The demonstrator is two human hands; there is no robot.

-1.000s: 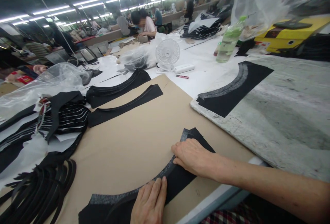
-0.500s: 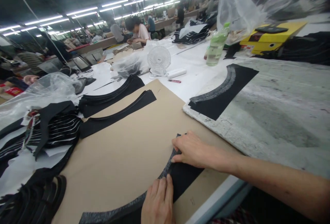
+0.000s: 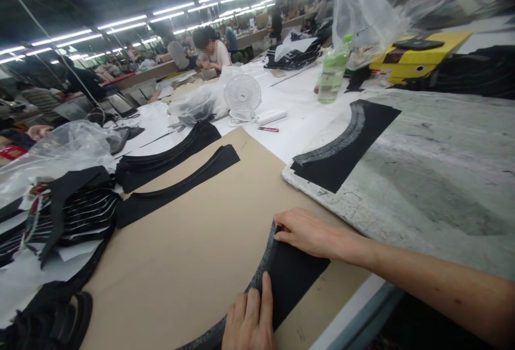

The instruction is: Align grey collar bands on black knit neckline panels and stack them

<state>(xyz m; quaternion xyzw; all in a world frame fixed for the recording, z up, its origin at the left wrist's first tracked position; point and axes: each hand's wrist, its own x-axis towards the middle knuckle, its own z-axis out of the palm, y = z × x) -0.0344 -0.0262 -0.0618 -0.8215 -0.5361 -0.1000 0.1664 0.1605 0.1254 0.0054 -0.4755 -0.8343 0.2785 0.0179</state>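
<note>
A curved black fabric piece (image 3: 295,280) with a speckled grey strip along its inner curve lies on a tan board (image 3: 173,269). My left hand (image 3: 249,320) presses on it near the bottom of the view, fingers stretched out along the curved edge. At the far end of the piece, my right hand (image 3: 308,232) pinches the edge at the corner between thumb and fingers. Part of the piece is hidden beneath both hands. A similar black piece with a grey strip (image 3: 341,143) rests on the pale, stained board (image 3: 434,167) to the right.
More curved black pieces (image 3: 177,186) lie on the board's far left, beside a stack (image 3: 164,151). Striped bundles (image 3: 80,208) crowd the left. Farther back are a white fan (image 3: 242,94), red snips (image 3: 268,129), a bottle (image 3: 333,73) and a yellow box (image 3: 422,55). A person (image 3: 215,52) sits beyond.
My right hand has shifted slightly along to the piece's far corner, and more black fabric shows between my hands. My left hand stays pressed on the curve. The view has moved slightly.
</note>
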